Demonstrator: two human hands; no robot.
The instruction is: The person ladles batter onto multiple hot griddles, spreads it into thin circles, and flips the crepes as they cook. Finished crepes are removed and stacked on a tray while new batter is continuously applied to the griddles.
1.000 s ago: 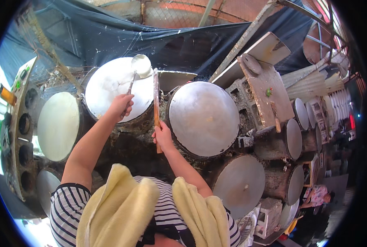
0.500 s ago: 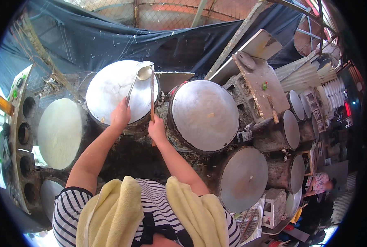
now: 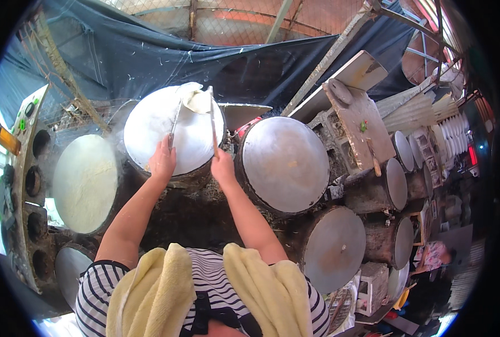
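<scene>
Your left hand [image 3: 162, 160] is curled tight around a thin stick [image 3: 175, 122], and your right hand [image 3: 223, 166] is closed the same way around a second thin stick [image 3: 212, 121], both poking away from you over the round griddle [image 3: 149, 121] straight ahead. The thing you're working is the thin sheet [image 3: 195, 98] at the far edge of that griddle: pale, creamy-white, soft-looking and folded over on itself in a floppy bunch, sitting right between the two stick tips. Can't tell exactly which stick is carrying it, they're both touching or almost touching it. The griddle under it looks whitish and a bit shiny, with steam drifting off its left side. To the left there's another round griddle [image 3: 85, 182] covered edge to edge with a matte, yellowish-white layer. To the right sits a bare grey griddle [image 3: 285, 163], and more grey round ones run off toward the near right. Far right of those, a worn wooden board [image 3: 355, 121] leans at a tilt. A dark tarp [image 3: 121, 62] hangs behind everything.
</scene>
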